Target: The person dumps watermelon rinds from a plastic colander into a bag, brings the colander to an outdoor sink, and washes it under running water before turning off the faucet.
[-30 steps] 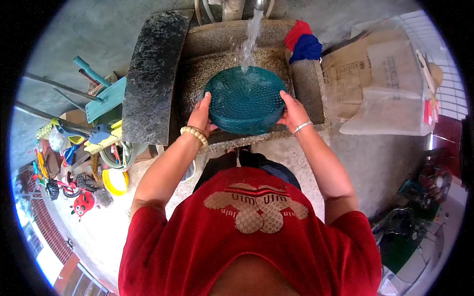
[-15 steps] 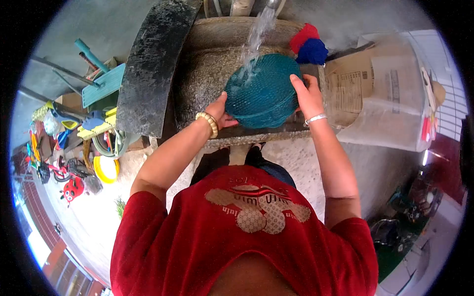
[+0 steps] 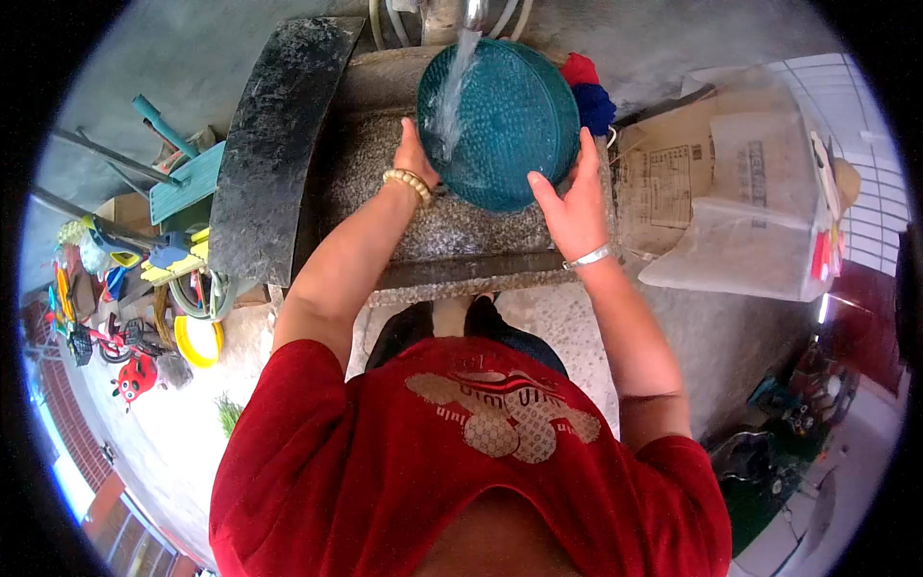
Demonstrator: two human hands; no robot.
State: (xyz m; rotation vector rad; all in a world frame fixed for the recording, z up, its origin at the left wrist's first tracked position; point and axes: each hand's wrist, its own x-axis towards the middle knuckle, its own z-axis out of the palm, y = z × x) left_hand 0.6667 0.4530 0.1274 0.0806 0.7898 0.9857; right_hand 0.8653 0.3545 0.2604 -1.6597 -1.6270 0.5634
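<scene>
A teal plastic colander (image 3: 514, 120) is tilted up under a stream of running water (image 3: 450, 101), which strikes its left part. My left hand (image 3: 415, 157) grips the lower left side, its fingers partly hidden behind the rim. On the lower right, my right hand (image 3: 573, 204) holds the edge with the thumb in front and the other fingers along the side. The tap (image 3: 475, 13) shows at the top. Below lies a rough stone sink (image 3: 452, 236) with a pebbled bottom.
A dark curved board (image 3: 279, 144) leans on the sink's left side. Red cloth (image 3: 580, 69) and blue cloth (image 3: 594, 108) rest at its back right corner. Plastic-covered cardboard (image 3: 711, 192) stands to the right. A yellow basin (image 3: 199, 341) is on the floor at left.
Both hands have moved the colander up and slightly left, nearer the tap. It is tilted more upright, and the water now falls on its left part.
</scene>
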